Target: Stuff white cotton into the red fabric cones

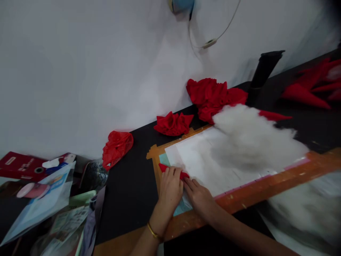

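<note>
A small pointed red cloth piece (184, 175) lies low over the left end of the taped work surface, mostly covered by my hands. My left hand (170, 185), with a gold bangle at the wrist, is closed over it, the fingers curled down. My right hand (199, 199) meets it from the right, its fingertips bent together at the piece's near end. What the fingertips pinch is partly hidden. A big fluffy heap of white stuffing (258, 142) sits right of the hands on a white sheet (186, 153) edged with orange-brown tape (239, 192).
Bunched red cloth pieces (213, 96) and a smaller red bunch (173, 123) lie along the wall. A red plastic bag (117, 147) is farther left. A black upright object (266, 69) stands behind the stuffing. More stuffing (311, 209) is at lower right. Clutter with a red box (23, 167) fills the left.
</note>
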### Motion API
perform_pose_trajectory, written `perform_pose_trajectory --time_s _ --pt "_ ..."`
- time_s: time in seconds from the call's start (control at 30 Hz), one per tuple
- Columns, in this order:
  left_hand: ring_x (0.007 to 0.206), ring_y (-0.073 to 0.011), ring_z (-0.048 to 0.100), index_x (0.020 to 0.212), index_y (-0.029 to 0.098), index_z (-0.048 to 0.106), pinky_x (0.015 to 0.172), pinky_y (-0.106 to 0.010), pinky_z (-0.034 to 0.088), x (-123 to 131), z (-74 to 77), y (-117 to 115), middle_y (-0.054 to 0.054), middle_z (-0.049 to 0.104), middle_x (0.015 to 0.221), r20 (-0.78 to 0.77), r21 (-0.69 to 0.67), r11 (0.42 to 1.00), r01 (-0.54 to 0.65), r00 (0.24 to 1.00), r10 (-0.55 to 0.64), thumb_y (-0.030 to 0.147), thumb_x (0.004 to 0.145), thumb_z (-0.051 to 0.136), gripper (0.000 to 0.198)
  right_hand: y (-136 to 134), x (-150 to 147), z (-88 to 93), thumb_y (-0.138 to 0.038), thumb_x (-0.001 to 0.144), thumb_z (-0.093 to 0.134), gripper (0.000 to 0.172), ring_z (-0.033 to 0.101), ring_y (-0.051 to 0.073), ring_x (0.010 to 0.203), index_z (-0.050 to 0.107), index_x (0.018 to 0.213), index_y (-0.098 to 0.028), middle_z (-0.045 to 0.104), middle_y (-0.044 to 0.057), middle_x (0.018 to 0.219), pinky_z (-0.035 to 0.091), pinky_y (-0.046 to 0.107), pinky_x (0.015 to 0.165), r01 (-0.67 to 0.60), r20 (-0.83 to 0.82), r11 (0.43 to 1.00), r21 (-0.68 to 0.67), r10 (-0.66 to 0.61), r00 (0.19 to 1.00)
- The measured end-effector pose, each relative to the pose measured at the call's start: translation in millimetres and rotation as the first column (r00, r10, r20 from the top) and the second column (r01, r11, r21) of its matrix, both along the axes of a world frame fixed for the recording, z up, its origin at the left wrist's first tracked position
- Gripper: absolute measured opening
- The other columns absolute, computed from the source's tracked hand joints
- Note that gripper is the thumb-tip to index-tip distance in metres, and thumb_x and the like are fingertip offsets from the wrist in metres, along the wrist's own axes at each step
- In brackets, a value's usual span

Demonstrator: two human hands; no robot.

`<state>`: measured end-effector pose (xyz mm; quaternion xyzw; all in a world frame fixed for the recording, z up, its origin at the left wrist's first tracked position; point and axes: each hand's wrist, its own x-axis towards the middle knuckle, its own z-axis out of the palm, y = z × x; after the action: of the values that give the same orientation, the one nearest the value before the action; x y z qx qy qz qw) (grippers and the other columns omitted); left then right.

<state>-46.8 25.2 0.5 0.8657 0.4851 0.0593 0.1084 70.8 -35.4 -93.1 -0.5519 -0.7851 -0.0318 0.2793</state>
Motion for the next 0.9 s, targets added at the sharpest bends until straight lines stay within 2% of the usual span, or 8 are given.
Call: perform_pose_trajectory --time_s 0.27,0.47,0.53,0.6,0.67,0.7,0.8,0.9 --pt "0.087 -0.0237 0.060 0.086 0.019 0.068 0.076 -0.036 0.049 18.1 -3.7 7.4 -0.007 0.066 0.089 0.117 0.051 0.997 0.056 0.991 -0.061 0.024 0.092 0.054 0.016 4.7 3.7 -4.1 -0.002 0.084 0.043 0.035 0.067 0.026 0.092 0.064 0.110 -0.012 0.072 0.015 0.103 0.059 0.038 0.080 -0.069 -0.268 0.997 -0.047 0.054 0.962" --pt "0.099 -0.0225 0.057 0.109 0.024 0.067 0.090 -0.039 0.047 3.3 -7.5 -18.2 -0.006 0.066 0.099 0.524 0.178 0.978 0.112 0.830 -0.190 0.021 0.090 0.059 0.020 15.7 27.7 20.8 -0.022 0.094 0.044 0.023 0.067 0.018 0.071 0.066 0.089 -0.019 0.070 0.004 0.077 0.056 0.028 0.068 -0.087 -0.725 0.991 -0.097 -0.011 0.688" --pt "0.119 -0.0242 0.051 0.126 0.027 0.057 0.104 -0.042 0.041 -1.3 -12.4 -19.3 -0.008 0.058 0.124 0.761 0.137 0.979 -0.152 0.648 -0.006 0.023 0.084 0.067 0.043 16.7 27.4 29.7 -0.026 0.096 0.045 0.025 0.066 0.017 0.068 0.067 0.084 -0.020 0.070 0.002 0.074 0.054 0.025 0.067 -0.105 -0.786 0.989 -0.108 -0.020 0.618" --pt "0.130 -0.0241 0.046 0.133 0.028 0.047 0.108 -0.040 0.039 -0.9 -15.9 -11.8 -0.009 0.049 0.137 0.931 -0.172 0.894 -0.413 0.228 0.285 0.028 0.079 0.073 0.060 17.5 22.9 37.3 -0.029 0.097 0.046 0.026 0.067 0.017 0.072 0.068 0.085 -0.020 0.072 0.003 0.081 0.054 0.024 0.068 -0.115 -0.814 0.986 -0.122 -0.033 0.580" --pt "0.118 -0.0228 0.056 0.125 0.026 0.049 0.098 -0.036 0.047 3.6 -17.6 1.7 -0.010 0.056 0.127 0.813 -0.582 0.758 -0.295 -0.197 0.548 0.036 0.076 0.076 0.056 19.0 16.4 43.1 -0.031 0.096 0.049 0.024 0.070 0.019 0.082 0.070 0.094 -0.021 0.075 0.003 0.092 0.055 0.025 0.074 -0.139 -0.822 0.982 -0.127 -0.026 0.569" --pt "0.107 -0.0222 0.062 0.117 0.023 0.051 0.091 -0.035 0.052 6.4 -18.2 9.1 -0.009 0.061 0.117 0.705 -0.701 0.693 -0.168 -0.303 0.641 0.038 0.075 0.076 0.051 19.9 13.2 44.9 -0.031 0.096 0.050 0.023 0.070 0.019 0.087 0.071 0.098 -0.022 0.075 0.003 0.097 0.055 0.026 0.077 -0.155 -0.819 0.979 -0.131 -0.019 0.573" --pt "0.086 -0.0182 0.066 0.102 0.020 0.054 0.077 -0.030 0.054 12.8 -21.9 25.6 -0.005 0.063 0.095 0.556 -0.797 0.604 -0.002 -0.391 0.733 0.036 0.073 0.079 0.042 23.9 6.5 44.0 -0.032 0.095 0.051 0.024 0.070 0.021 0.096 0.070 0.108 -0.023 0.074 0.004 0.107 0.055 0.028 0.084 -0.186 -0.783 0.974 -0.127 0.017 0.622" --pt "0.101 -0.0156 0.063 0.111 0.025 0.053 0.086 -0.026 0.050 12.0 -30.7 24.6 -0.005 0.061 0.111 0.618 -0.770 0.618 -0.161 -0.431 0.658 0.030 0.073 0.078 0.046 29.0 6.0 35.2 -0.033 0.095 0.048 0.027 0.070 0.022 0.096 0.069 0.109 -0.022 0.073 0.006 0.108 0.054 0.032 0.087 -0.168 -0.697 0.975 -0.146 0.019 0.717"
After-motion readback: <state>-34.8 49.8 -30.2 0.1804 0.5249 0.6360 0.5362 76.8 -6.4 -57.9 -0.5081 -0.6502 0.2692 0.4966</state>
